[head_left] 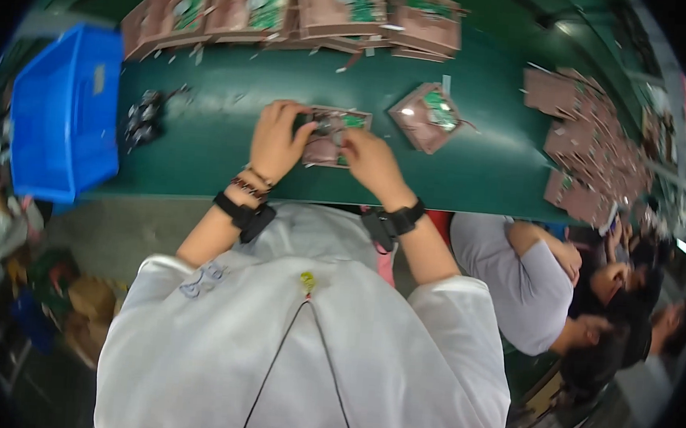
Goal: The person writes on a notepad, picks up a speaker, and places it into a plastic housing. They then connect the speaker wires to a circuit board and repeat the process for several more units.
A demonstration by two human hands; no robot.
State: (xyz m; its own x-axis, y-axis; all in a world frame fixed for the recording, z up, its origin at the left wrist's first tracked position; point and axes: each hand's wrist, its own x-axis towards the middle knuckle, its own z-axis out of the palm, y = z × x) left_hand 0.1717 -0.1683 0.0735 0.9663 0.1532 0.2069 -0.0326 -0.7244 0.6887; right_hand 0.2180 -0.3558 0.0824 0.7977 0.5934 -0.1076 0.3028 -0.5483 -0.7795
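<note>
Directly before me on the green bench is a pinkish-brown open plastic housing (325, 155) with a green circuit board (354, 122) at its far right corner. My left hand (278, 136) is at the housing's left side, thumb and forefinger bent together around a small dark grey part (323, 125). Over the right side, my right hand (372, 160) has its fingers closed near the same part; what they grip is hidden. To the right, another housing (428, 118) with a circuit board lies turned at an angle.
Several similar housings (250, 9) line the bench's far side. More are stacked at the right (590, 144). On the left stand a blue bin (67, 115) and a heap of small black parts (144, 117). A person with folded arms (506, 277) sits close on my right.
</note>
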